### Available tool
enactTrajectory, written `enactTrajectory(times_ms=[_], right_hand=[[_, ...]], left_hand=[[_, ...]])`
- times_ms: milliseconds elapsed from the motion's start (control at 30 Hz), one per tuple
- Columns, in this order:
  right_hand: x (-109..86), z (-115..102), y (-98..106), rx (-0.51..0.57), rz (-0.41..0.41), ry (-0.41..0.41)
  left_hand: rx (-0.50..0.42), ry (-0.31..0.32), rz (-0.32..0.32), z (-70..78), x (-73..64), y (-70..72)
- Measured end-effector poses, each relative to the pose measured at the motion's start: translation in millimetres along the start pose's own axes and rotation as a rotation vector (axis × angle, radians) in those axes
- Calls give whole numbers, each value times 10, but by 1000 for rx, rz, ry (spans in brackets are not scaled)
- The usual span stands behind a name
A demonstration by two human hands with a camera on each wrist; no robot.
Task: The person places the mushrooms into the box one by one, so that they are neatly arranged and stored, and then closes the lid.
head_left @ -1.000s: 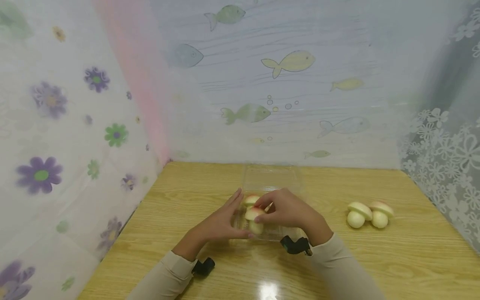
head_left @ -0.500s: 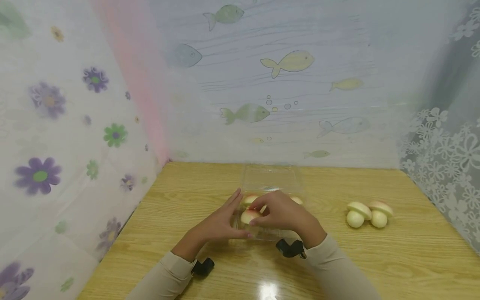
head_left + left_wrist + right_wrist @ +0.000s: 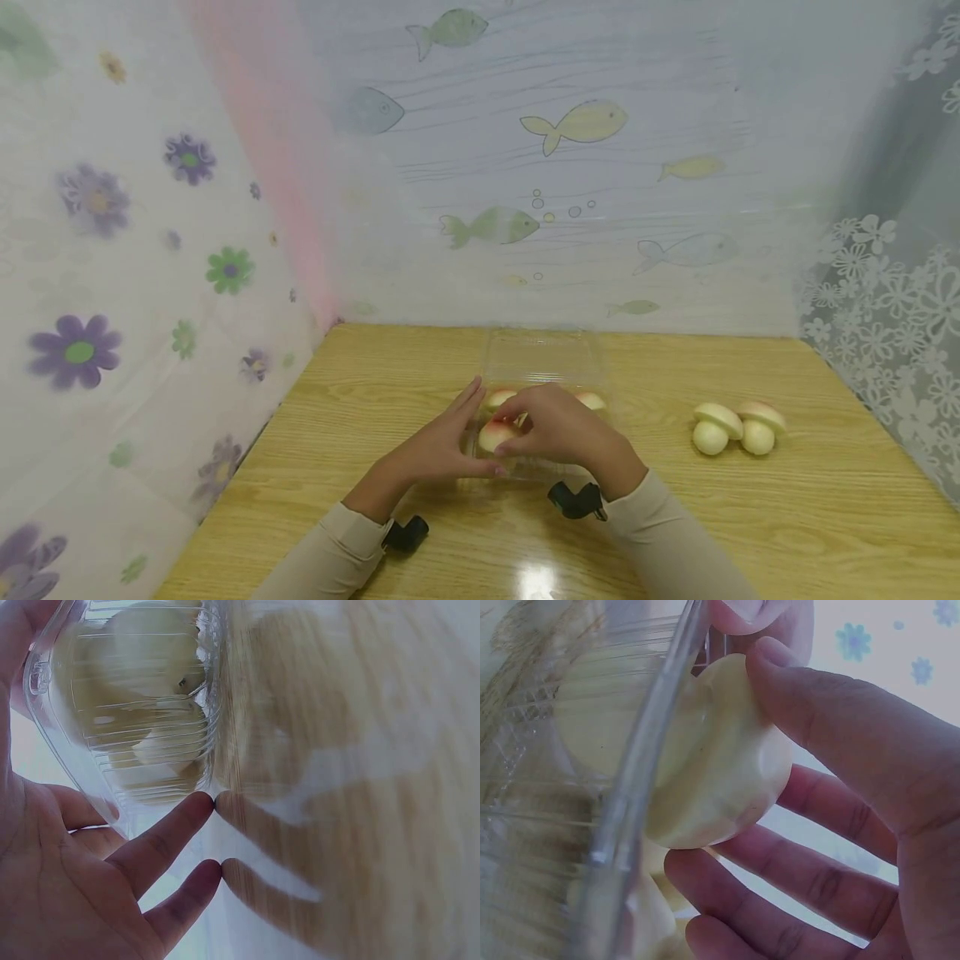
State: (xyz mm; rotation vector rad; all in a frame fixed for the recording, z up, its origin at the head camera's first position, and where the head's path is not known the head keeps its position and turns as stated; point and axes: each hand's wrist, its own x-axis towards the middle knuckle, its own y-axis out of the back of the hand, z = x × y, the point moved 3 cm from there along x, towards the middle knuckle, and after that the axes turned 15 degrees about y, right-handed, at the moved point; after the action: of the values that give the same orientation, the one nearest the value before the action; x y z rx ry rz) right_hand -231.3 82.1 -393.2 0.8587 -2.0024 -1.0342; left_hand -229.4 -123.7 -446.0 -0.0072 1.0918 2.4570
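My right hand (image 3: 566, 427) holds a pale mushroom-shaped piece (image 3: 497, 437) by its pink-topped cap, at the front left of a clear plastic box. In the right wrist view, thumb and fingers grip the cap (image 3: 757, 769), while the stem shows through the box wall. My left hand (image 3: 431, 448) steadies the box (image 3: 150, 735), its fingers nearly straight along the left side and its thumb at the front. Two fingertips touch the table in the left wrist view. Other mushroom pieces show inside, at the back left (image 3: 499, 399) and back right (image 3: 592, 401); my right hand hides the middle.
Two more mushroom pieces, a left one (image 3: 716, 429) and a right one (image 3: 762, 427), lie side by side on the wooden table (image 3: 660, 533). The box's clear lid (image 3: 543, 352) lies folded back toward the patterned curtain (image 3: 600, 275) behind the table.
My right hand has moved slightly left and lowered the mushroom piece into the box's front left; its stem was visible before. The back-right piece has come into view. My left hand stays put.
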Motion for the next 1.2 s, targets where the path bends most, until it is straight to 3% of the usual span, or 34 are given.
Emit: enactTrajectory(times_ms=[533,1200], right_hand=[[-2,0,-4,10,-33,38],[-24,25,33,69,-15,-8]], left_hand=[[2,0,7,-18,26,-2],[-12,-4,-1,-15,18,3]])
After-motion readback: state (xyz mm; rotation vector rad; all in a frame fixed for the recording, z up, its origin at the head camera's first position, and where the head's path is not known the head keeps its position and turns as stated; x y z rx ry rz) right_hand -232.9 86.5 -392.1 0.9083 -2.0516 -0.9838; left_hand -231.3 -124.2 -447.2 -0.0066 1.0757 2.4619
